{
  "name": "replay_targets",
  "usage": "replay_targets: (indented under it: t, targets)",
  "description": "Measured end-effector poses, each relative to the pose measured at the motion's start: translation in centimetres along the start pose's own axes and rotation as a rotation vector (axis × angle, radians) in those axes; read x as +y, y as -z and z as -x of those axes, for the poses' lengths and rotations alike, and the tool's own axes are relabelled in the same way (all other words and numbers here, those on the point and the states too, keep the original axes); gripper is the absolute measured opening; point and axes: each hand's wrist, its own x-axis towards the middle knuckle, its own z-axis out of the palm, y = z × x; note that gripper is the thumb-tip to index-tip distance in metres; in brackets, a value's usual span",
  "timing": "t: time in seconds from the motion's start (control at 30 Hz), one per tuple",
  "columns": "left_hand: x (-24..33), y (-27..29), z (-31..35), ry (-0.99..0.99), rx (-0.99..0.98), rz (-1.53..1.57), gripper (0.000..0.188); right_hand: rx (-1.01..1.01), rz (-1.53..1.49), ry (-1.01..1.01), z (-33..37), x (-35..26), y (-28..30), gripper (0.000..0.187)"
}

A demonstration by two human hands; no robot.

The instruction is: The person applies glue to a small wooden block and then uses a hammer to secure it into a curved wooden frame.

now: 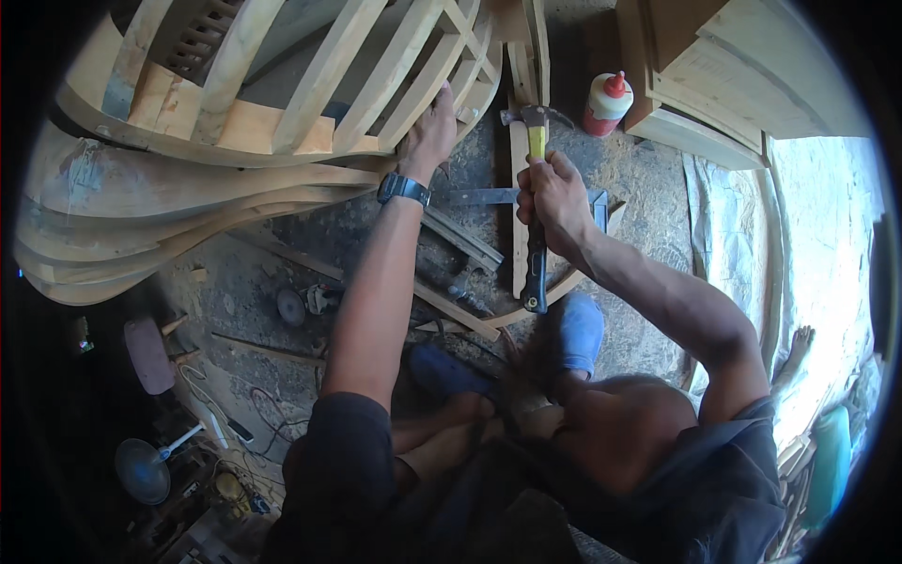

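My left hand [429, 137], with a watch on its wrist, is closed over the lower rail of a curved, slatted wooden furniture frame [310, 117]. Some of its fingers are hidden against the wood. My right hand [561, 202] grips a claw hammer [536, 268] high on its shaft, close under the head. The hammer's neck is yellow, and its black handle points down toward my feet. Its head is apart from the furniture frame, to the right of my left hand. Under the hammer, a long wooden strip [520, 254] and a metal square [484, 196] lie on the floor.
A white-and-red glue bottle [608, 103] stands by a wooden cabinet-like piece [700, 122] at the upper right. Wood strips [460, 312], an angle grinder [310, 303] and cords [268, 414] lie on the floor. My feet wear blue footwear [582, 334]. A round fan-like object [143, 472] is at lower left.
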Motion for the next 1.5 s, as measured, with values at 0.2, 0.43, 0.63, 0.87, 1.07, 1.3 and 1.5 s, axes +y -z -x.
replay_targets:
  t: [0.2,0.43,0.63,0.87,1.07,1.3,1.5]
  targets:
    - [-1.2,-0.5,4.6,-0.577,0.154,-0.021,0.061,0.101,0.225,0.071,-0.6,-2.7,-0.8,0.031]
    - [-8.5,1.3,7.7,0.128,-0.233,0.739,0.038,0.278,-0.414,0.226,-1.8,2.4,-7.2,0.031]
    - [-8.7,2.6,7.8,-0.102,0.068,0.683,0.042,0.353,-0.779,0.32,-0.7,5.0,-10.3,0.019]
    - [-10.8,0.9,5.9,-0.017,0.122,1.142,0.047,0.404,-0.707,0.438,-2.3,5.9,-14.6,0.025]
    - [-5.8,5.1,2.3,0.104,-0.204,1.451,0.063,0.297,-0.511,0.542,-2.4,6.3,-14.9,0.021]
    - [-6.0,5.1,1.1,0.24,-0.325,1.369,0.066,0.459,-0.48,0.568,-2.1,6.1,-16.2,0.022]
    - [-5.8,5.0,1.0,0.234,-0.268,1.342,0.063,0.364,-0.43,0.581,-3.2,6.5,-14.8,0.021]
